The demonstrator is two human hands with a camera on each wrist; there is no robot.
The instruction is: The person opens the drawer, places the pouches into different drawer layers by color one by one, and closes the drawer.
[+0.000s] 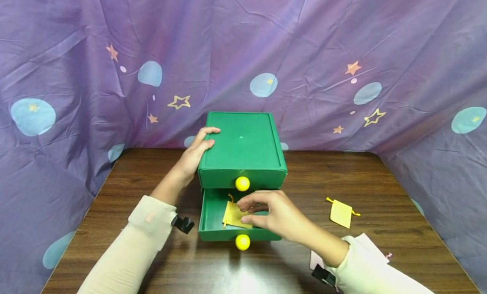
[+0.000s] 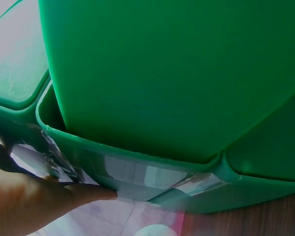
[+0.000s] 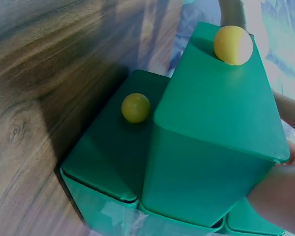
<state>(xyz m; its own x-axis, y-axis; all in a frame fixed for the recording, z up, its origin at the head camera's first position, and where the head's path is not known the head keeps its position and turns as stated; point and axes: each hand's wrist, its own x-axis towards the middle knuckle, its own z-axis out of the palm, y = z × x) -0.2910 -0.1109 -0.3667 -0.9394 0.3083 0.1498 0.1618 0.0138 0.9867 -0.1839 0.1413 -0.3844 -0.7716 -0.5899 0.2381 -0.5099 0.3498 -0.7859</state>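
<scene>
A green drawer cabinet (image 1: 241, 137) with yellow knobs stands on the table. Its middle drawer (image 1: 213, 236) is pulled out, and a small yellow drawstring pouch (image 1: 230, 213) lies inside. My right hand (image 1: 275, 213) reaches into this drawer over the pouch, with a gap between thumb and fingers; it covers the pouch's right part. On the cabinet's left side rests my left hand (image 1: 194, 154), fingertips over the top edge. The left wrist view shows the left thumb (image 2: 88, 194) lying along the taped side. In the right wrist view the bottom drawer (image 3: 113, 142) is closed.
Another yellow drawstring pouch (image 1: 340, 213) lies on the wooden table (image 1: 304, 180) to the right. Pale pink cloth (image 1: 370, 246) shows partly beneath my right sleeve. A purple curtain (image 1: 323, 40) with stars hangs behind the table. Clear tape (image 2: 137, 172) runs along the cabinet's side.
</scene>
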